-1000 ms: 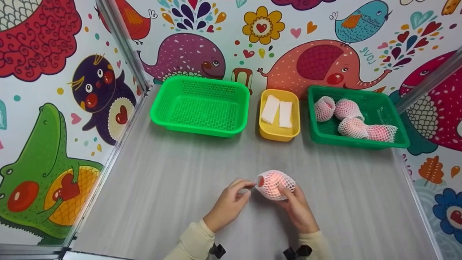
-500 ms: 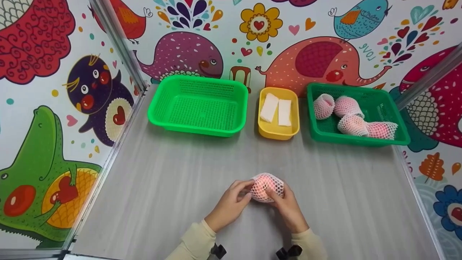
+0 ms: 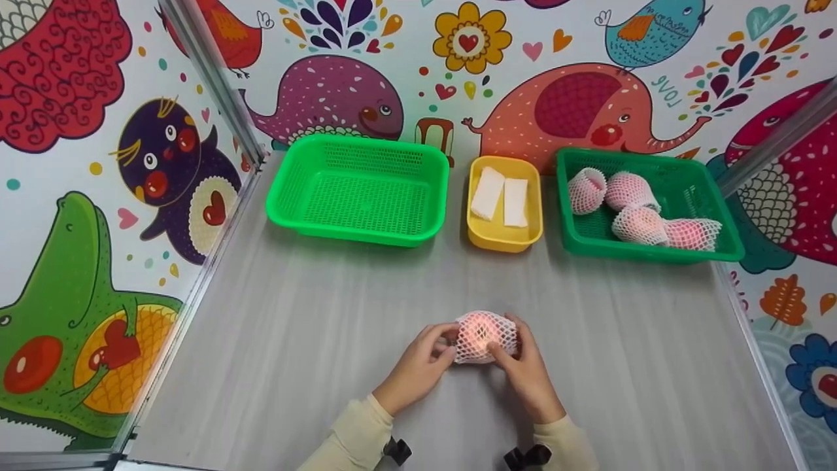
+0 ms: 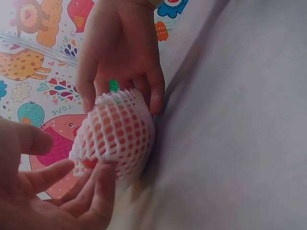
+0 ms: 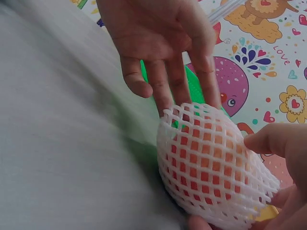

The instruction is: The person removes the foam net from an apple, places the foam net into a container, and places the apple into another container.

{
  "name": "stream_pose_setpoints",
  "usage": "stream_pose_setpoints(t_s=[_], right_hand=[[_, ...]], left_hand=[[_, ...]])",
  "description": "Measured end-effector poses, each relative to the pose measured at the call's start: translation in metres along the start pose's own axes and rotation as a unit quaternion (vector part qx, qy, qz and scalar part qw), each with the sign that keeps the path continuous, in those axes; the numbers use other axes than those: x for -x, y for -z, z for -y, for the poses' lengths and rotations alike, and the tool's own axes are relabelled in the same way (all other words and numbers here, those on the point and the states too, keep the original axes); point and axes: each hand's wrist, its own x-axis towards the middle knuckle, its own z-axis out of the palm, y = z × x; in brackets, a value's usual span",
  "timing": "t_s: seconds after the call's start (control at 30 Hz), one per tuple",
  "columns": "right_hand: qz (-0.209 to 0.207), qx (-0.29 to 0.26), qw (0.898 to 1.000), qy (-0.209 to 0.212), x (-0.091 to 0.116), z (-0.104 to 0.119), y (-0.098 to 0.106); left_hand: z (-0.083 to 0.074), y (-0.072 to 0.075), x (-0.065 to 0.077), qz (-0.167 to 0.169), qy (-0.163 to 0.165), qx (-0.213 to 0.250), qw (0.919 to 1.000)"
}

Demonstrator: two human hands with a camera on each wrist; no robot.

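A round red-orange fruit in a white foam net (image 3: 485, 337) is between the hands above the near middle of the table; the kind of fruit cannot be told through the mesh. The right hand (image 3: 533, 369) grips it from the right, thumb across the front. The left hand (image 3: 415, 369) is at its left end, fingertips touching the net's rim and thumb held apart. In the left wrist view the net (image 4: 117, 132) narrows toward the left fingers. The right wrist view shows the left hand (image 5: 163, 43) with extended fingers at the net's open end, their tips partly hidden.
A bright green basket (image 3: 366, 237) stands at the back left. Beside it, a yellow tub (image 3: 505, 242) holds two folded white pieces. At the back right, a dark green basket (image 3: 654, 252) contains several netted fruits (image 3: 637, 226). Printed walls and metal rails border the grey table (image 3: 294, 314).
The right hand has brought the netted fruit leftward to the left fingertips and turned it slightly. The left hand has barely moved. The baskets and tub stay in place.
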Motion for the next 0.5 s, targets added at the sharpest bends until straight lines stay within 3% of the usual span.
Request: stream_pose_setpoints(t_s=[0.17, 0.23, 0.5], right_hand=[[0.014, -0.042, 0.999, -0.006, 0.0001, -0.0027, 0.0011], [0.017, -0.049, 0.999, -0.01, -0.0005, -0.0028, 0.0012], [0.02, -0.056, 0.998, -0.002, -0.0024, -0.0023, -0.0001]], left_hand=[[0.0021, -0.0024, -0.0031, -0.011, 0.037, 0.084, 0.9957], [0.0028, -0.0036, -0.0047, -0.015, 0.047, 0.094, 0.9943], [0.0068, -0.0082, -0.0102, 0.0, 0.076, 0.025, 0.9968]])
